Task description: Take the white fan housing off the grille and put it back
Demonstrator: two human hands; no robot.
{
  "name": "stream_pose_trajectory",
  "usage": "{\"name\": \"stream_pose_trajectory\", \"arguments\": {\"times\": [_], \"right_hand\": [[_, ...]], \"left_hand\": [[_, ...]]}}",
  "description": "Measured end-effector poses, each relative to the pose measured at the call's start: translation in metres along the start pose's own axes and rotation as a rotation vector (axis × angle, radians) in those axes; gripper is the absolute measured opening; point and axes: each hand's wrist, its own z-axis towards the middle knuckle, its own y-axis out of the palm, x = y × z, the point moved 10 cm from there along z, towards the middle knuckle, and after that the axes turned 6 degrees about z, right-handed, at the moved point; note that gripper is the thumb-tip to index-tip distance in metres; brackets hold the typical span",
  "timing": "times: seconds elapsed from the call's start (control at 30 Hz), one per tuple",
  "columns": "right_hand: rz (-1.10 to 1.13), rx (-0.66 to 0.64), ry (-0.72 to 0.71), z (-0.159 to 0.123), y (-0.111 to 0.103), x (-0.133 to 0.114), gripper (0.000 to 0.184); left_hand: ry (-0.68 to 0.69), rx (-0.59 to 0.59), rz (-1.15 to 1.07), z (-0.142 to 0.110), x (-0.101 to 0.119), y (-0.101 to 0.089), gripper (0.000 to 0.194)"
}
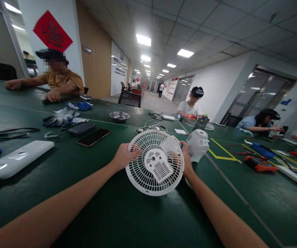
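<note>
Between my two hands is a white round fan grille [138, 174], raised and tilted so that its slotted centre plate faces me. My left hand [124, 156] grips the left rim, thumb lying over the ribs. On the opposite side, my right hand [186, 160] is closed round the right rim, with some fingers behind the ribs. Just beyond my right hand a white fan motor housing [198, 144] stands on the green table [107, 210]. A pale cable [150, 123] lies behind the grille.
A phone [93, 137], a dark case [81, 128] and work gloves [62, 117] lie to the left, near a white power bank [21, 158]. A metal bowl [119, 116] sits farther back. To the right are an orange multimeter [259, 164] and yellow tape lines. Several people sit around the table.
</note>
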Motion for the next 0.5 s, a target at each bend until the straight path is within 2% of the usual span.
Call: {"name": "stream_pose_trajectory", "arguments": {"times": [0.1, 0.17, 0.27, 0.37, 0.43, 0.5], "right_hand": [[-0.466, 0.102, -0.11, 0.006, -0.018, -0.01, 0.073], [-0.607, 0.124, -0.116, 0.008, -0.02, -0.007, 0.068], [-0.717, 0.104, -0.167, 0.01, -0.014, -0.003, 0.057], [-0.749, 0.111, -0.299, 0.01, -0.012, -0.013, 0.042], [-0.77, 0.184, -0.406, 0.009, -0.02, -0.03, 0.038], [-0.801, 0.326, -0.482, 0.006, -0.037, -0.048, 0.042]], "left_hand": [[-0.043, -0.008, 0.015, 0.001, -0.006, -0.002, 0.033], [-0.036, -0.002, 0.035, 0.004, -0.009, -0.005, 0.032], [-0.019, 0.025, 0.063, 0.01, -0.015, -0.014, 0.031], [-0.015, 0.081, 0.105, 0.016, -0.023, -0.028, 0.032], [-0.034, 0.11, 0.107, 0.018, -0.03, -0.037, 0.034], [-0.065, 0.127, 0.086, 0.02, -0.037, -0.043, 0.035]]}}
